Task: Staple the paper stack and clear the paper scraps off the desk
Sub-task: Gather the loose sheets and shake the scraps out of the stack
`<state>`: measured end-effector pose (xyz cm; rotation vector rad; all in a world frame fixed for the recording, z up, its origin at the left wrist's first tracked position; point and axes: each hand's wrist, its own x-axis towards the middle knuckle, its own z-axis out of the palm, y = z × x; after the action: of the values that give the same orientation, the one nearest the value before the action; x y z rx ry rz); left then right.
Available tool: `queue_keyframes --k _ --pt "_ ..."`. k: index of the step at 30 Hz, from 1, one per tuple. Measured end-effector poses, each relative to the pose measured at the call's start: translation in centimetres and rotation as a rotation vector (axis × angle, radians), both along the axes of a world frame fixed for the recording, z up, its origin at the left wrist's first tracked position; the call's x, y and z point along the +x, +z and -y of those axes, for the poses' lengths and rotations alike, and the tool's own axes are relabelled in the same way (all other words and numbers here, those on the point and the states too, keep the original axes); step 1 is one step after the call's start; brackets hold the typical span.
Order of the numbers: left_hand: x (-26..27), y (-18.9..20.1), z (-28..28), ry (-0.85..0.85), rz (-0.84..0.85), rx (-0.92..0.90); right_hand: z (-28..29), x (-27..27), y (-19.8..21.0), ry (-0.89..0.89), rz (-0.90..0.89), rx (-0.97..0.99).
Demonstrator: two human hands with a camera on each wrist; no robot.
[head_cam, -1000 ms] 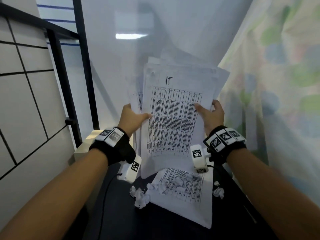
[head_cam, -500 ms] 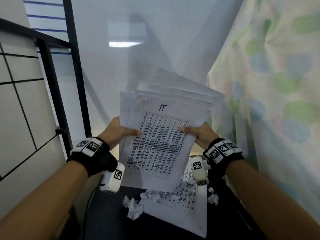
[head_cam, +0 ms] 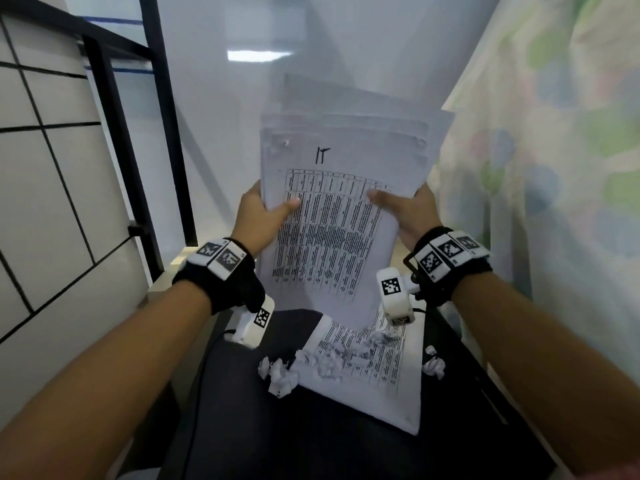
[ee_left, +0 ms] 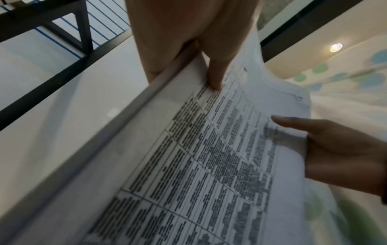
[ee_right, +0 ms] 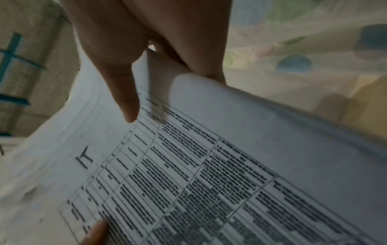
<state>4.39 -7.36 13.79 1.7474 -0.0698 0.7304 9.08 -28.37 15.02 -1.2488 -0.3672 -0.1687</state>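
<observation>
I hold a paper stack (head_cam: 332,216) upright above the desk, its top sheets fanned out unevenly; the front sheet shows a printed table and a handwritten mark. My left hand (head_cam: 261,216) grips its left edge, thumb on the front (ee_left: 214,77). My right hand (head_cam: 401,211) grips the right edge, thumb (ee_right: 127,102) across the front. The stack (ee_left: 209,165) fills both wrist views (ee_right: 188,165). Below, another printed sheet (head_cam: 374,368) lies on the dark desk (head_cam: 311,445) with several crumpled paper scraps (head_cam: 280,374) on and beside it; one scrap (head_cam: 433,364) lies to the right. No stapler is in view.
A black metal frame (head_cam: 166,126) and a tiled wall (head_cam: 45,188) stand on the left. A patterned curtain (head_cam: 554,168) hangs close on the right. A white wall (head_cam: 277,29) is behind the desk. A cable (head_cam: 207,358) runs down the desk's left side.
Both hands have lowered the stack slightly and drawn its sheets closer together. The loose sheet and scraps on the desk have not moved.
</observation>
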Motion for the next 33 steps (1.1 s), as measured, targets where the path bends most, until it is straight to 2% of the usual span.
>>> queue_keyframes --k 2,6,10,13,18,21,24,28,31,33 --pt "0.2 -0.3 0.0 0.06 0.028 0.017 -0.6 0.4 0.0 -0.041 0.0 -0.082" --pt "0.6 -1.4 -0.8 0.08 0.033 -0.082 -1.6 1.8 -1.2 -0.16 -0.069 -0.2" --pt "1.1 -4.6 -1.6 0.109 -0.164 -0.016 -2.4 2.3 -4.0 -0.136 -0.15 -0.337" --pt "1.2 -6.2 -2.0 0.083 -0.205 -0.046 -2.7 2.4 -5.6 -0.092 -0.172 -0.437" --pt "2.2 -6.3 -2.6 0.087 -0.145 -0.144 -3.3 3.4 -5.5 -0.221 -0.153 -0.299" --pt "2.8 -6.7 -2.6 0.058 -0.173 -0.211 -3.4 3.5 -5.7 -0.196 -0.169 -0.267" --pt "3.3 -7.6 -2.6 0.059 -0.241 -0.137 -3.9 3.9 -6.5 -0.176 -0.194 -0.4" --pt "3.1 -7.4 -3.0 0.114 -0.211 -0.118 -3.6 3.9 -6.6 -0.271 -0.143 -0.314" --pt "2.9 -7.6 -2.5 0.075 -0.281 0.02 -3.8 3.8 -6.9 -0.191 -0.162 -0.375" --pt "2.9 -7.8 -2.4 0.073 -0.285 0.047 -3.9 3.6 -7.0 -0.146 -0.194 -0.44"
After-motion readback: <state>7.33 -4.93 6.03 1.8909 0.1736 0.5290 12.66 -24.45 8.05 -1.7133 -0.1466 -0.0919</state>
